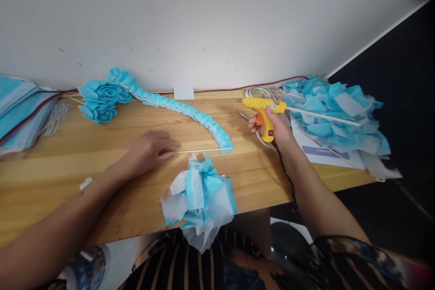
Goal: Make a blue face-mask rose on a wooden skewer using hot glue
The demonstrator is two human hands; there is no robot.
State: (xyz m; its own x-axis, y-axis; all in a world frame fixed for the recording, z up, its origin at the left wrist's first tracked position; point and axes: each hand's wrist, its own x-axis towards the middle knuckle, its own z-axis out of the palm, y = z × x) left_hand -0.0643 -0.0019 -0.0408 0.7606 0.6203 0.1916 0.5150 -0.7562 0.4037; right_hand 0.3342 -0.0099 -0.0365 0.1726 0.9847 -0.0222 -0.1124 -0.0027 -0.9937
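My left hand (152, 148) rests on the table with its fingers closed on one end of a thin wooden stick (200, 150). The stick's other end lies on the end of a long pleated blue paper strip (176, 105), which curves away to the back left. In my right hand (277, 127) is a yellow hot glue gun (260, 105), raised above the table with its nozzle toward the left. A white glue stick (322, 115) juts from its back. Below the wooden stick sits a pile of blue and white paper pieces (200, 190).
Blue paper roses (100, 99) lie at the back left, beside bundled white ties (56, 118) and stacked blue sheets (20, 108). A large heap of blue and white pieces (340, 113) covers a printed paper (322, 152) at right. Scissors (243, 115) lie behind my right hand.
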